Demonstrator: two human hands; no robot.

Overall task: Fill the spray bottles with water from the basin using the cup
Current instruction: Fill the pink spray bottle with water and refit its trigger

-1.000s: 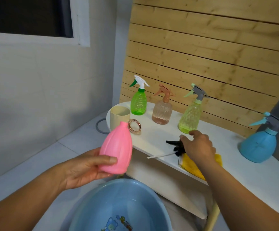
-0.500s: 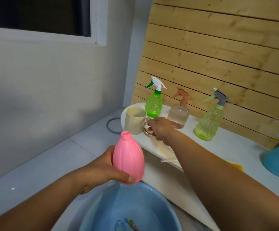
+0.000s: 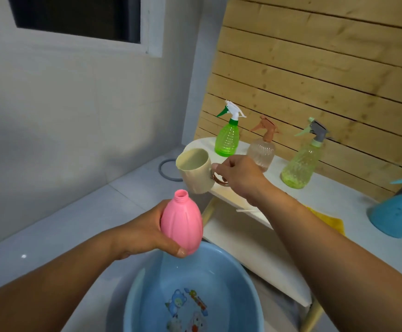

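Note:
My left hand grips an open pink bottle without its spray head, held upright above the far rim of the blue basin, which holds water. My right hand holds the cream cup by its ring handle, lifted off the white table's left end and tilted, just above the pink bottle's neck. On the white table stand a green spray bottle, a clear ribbed bottle with a brown head, a yellow-green bottle and a blue one at the right edge.
A yellow cloth lies on the table behind my right forearm. A wooden slat wall backs the table. A grey ring lies on the tiled floor by the white wall, under a dark window.
My right hand went from the black spray head by the yellow cloth to the cup's handle and lifted the cup off the table. The pink bottle moved over the basin.

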